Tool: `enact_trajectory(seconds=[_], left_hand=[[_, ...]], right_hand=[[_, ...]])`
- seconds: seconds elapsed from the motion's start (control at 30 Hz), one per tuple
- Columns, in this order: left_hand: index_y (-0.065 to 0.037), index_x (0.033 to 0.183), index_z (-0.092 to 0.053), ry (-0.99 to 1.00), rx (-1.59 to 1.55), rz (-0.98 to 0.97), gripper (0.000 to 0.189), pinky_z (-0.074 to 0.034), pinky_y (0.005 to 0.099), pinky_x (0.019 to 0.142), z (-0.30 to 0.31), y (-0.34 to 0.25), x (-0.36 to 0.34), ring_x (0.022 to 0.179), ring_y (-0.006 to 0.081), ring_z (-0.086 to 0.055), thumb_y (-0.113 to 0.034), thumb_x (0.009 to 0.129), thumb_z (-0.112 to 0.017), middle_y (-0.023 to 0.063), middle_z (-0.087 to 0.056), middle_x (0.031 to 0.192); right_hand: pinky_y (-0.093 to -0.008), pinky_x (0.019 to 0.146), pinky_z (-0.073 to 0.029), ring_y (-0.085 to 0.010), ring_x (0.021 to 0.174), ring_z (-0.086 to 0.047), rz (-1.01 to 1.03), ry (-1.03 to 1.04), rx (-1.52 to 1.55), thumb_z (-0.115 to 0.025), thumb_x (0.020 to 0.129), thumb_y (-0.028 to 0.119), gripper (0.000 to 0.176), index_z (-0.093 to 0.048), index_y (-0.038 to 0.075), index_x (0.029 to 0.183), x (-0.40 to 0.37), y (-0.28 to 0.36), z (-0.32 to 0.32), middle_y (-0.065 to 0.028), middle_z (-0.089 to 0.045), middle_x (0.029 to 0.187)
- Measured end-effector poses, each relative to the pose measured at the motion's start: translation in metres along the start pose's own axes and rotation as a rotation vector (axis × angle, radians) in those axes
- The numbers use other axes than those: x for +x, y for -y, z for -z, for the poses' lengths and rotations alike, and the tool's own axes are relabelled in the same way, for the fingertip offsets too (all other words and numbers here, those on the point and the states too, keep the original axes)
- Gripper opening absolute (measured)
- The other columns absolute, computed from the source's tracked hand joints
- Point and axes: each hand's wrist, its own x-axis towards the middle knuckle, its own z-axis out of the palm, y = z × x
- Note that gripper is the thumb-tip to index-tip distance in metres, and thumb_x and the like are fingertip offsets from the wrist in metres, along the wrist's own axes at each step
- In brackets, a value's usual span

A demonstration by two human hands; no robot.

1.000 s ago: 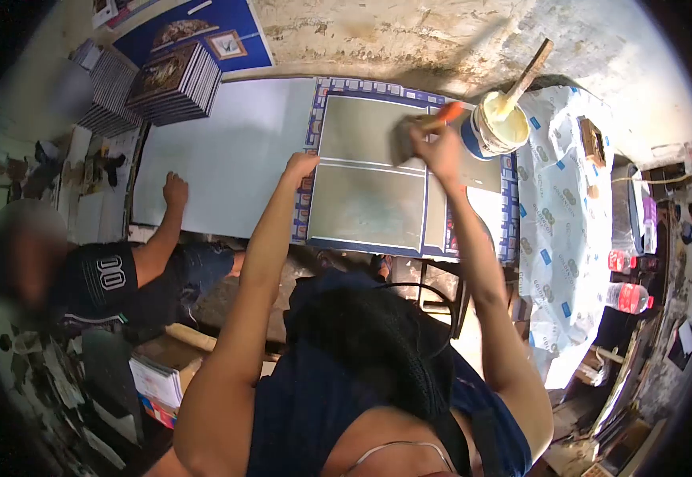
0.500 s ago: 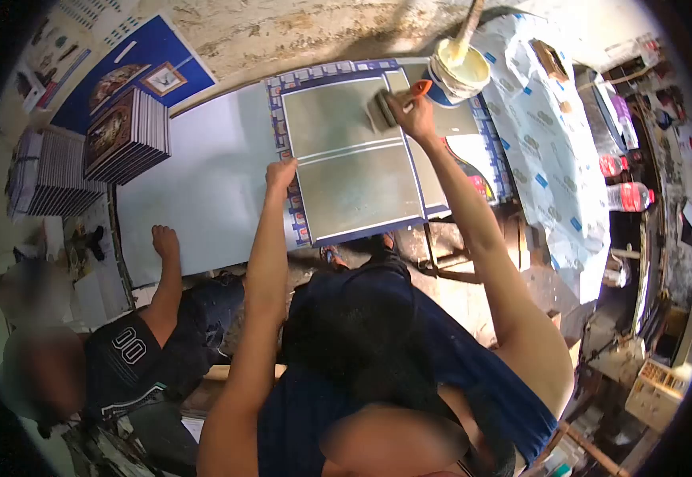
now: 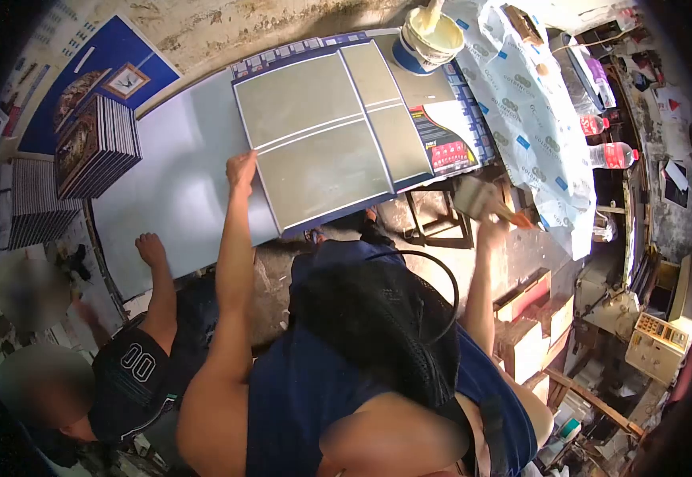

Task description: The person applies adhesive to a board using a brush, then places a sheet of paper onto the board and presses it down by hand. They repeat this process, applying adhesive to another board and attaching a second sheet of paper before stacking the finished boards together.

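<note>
My right hand (image 3: 492,229) grips a wide brush (image 3: 473,198) with an orange handle, off the table's near right side, above a wooden stool. My left hand (image 3: 241,170) is closed at the left edge of a large greyish-beige board (image 3: 314,119) with white lines; whether it pinches that edge is too small to tell. A narrower panel (image 3: 385,119) of the same colour adjoins the board on its right. Beyond them, a bucket (image 3: 432,38) of pale paste has a stick standing in it.
A co-worker's hand (image 3: 151,249) rests on the pale sheet (image 3: 179,151) at the left. Stacks of books (image 3: 103,147) stand at the far left. Plastic wrapping (image 3: 521,111) covers the right side, with red-labelled bottles (image 3: 612,156) beyond. A stool (image 3: 440,230) stands below the table.
The brush in my right hand has moved off the board, toward me and to the right. The view has shifted, and my left hand remains at the board's left edge.
</note>
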Motion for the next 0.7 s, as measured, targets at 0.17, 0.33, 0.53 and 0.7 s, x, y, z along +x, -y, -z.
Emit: enact_trajectory(seconds=[0.17, 0.33, 0.53, 0.7], left_hand=[[-0.005, 0.082, -0.069, 0.009, -0.07, -0.014, 0.022, -0.041, 0.0309, 0.059, 0.045, 0.021, 0.011, 0.062, 0.0108, -0.045, -0.026, 0.081, -0.063, -0.0007, -0.053, 0.069], [-0.004, 0.079, -0.068, -0.023, -0.078, 0.031, 0.022, -0.039, 0.03, 0.058, 0.042, 0.019, 0.006, 0.06, 0.0112, -0.043, -0.026, 0.081, -0.065, -0.0017, -0.051, 0.066], [-0.004, 0.073, -0.065, -0.089, -0.077, 0.002, 0.022, -0.036, 0.0304, 0.057, 0.04, 0.027, 0.008, 0.062, 0.0099, -0.04, -0.025, 0.081, -0.066, -0.0026, -0.047, 0.065], [0.002, 0.074, -0.066, -0.13, -0.111, -0.008, 0.027, -0.039, 0.0328, 0.061, 0.11, 0.074, 0.036, 0.067, 0.0128, -0.047, -0.024, 0.08, -0.066, 0.0001, -0.054, 0.069]], right_hand=[[-0.032, 0.074, -0.053, -0.0175, 0.081, -0.064, -0.269, -0.243, -0.062, -0.075, 0.086, 0.025, 0.034, -0.067, -0.006, 0.099, -0.009, -0.006, 0.068, -0.0125, -0.07, 0.092], [-0.0318, 0.08, -0.048, -0.0168, 0.088, -0.06, -0.183, 0.105, 0.404, -0.07, 0.088, 0.016, 0.024, -0.059, -0.001, 0.101, -0.059, 0.021, -0.042, -0.0079, -0.065, 0.097], [-0.0384, 0.07, -0.049, -0.0227, 0.081, -0.061, 0.277, 0.319, -0.088, -0.076, 0.08, 0.022, 0.026, -0.063, 0.003, 0.092, -0.086, 0.049, -0.097, -0.012, -0.064, 0.085], [-0.0352, 0.078, -0.052, -0.0242, 0.091, -0.065, -0.093, 0.185, -0.106, -0.071, 0.087, 0.025, 0.037, -0.061, 0.0, 0.113, -0.02, -0.003, 0.025, -0.0129, -0.067, 0.103]])
